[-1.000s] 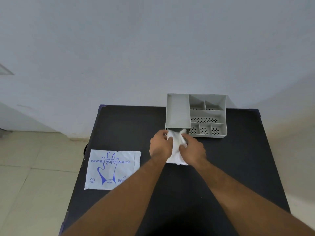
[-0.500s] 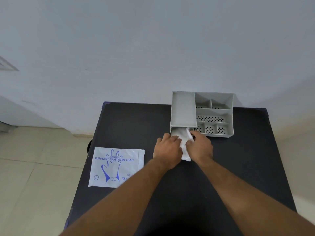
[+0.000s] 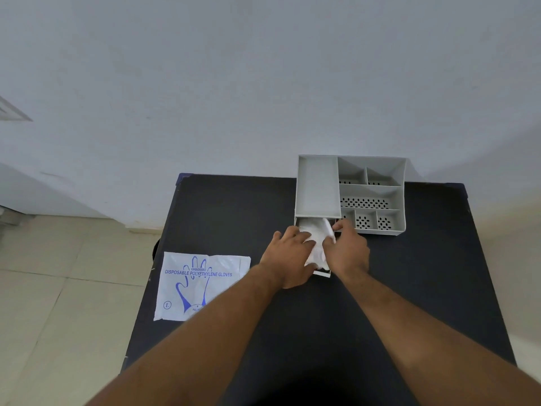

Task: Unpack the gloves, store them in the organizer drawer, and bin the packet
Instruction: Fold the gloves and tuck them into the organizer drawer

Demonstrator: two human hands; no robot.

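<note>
A wad of thin white gloves [image 3: 316, 243] lies in the pulled-out drawer [image 3: 322, 273] under the left part of the grey organizer [image 3: 317, 186]. My left hand [image 3: 288, 256] presses on the wad from the left, fingers spread over it. From the right, my right hand [image 3: 347, 250] pinches the wad's upper edge at the drawer mouth. The flat white glove packet [image 3: 202, 284], printed in blue, rests on the table's left edge, partly overhanging it. My hands hide most of the drawer.
The organizer stands at the back of a black table [image 3: 409, 288], against a pale wall [image 3: 263, 83]. Its right side has several perforated compartments [image 3: 364, 202]. Beige tiled floor [image 3: 58, 288] lies to the left. No bin shows.
Both hands have pushed the glove wad farther back into the drawer. The head view has shifted slightly, and the packet has stayed in place.
</note>
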